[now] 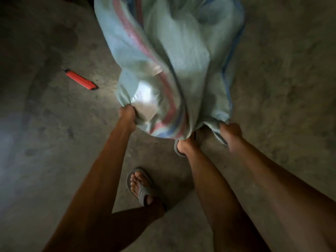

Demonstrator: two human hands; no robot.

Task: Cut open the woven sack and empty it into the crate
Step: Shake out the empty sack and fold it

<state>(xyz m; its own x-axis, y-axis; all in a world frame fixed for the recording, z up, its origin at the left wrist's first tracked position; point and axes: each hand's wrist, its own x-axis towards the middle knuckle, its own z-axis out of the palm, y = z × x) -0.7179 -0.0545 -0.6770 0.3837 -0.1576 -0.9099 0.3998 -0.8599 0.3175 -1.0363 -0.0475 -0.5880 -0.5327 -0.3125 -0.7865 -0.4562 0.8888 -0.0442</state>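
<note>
Sack (pixel 169 60), blurred, gripped by left hand (pixel 127 113), right hand (pixel 231 131).

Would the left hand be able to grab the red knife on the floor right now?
Probably not yet: the left hand grips the sack. The red knife lies uncovered on the floor, so letting go first should do.

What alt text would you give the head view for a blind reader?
Seen from above, a person's left hand and right hand each grip the near end of a pale woven sack over a concrete floor. A red utility knife lies on the floor at left.
</note>
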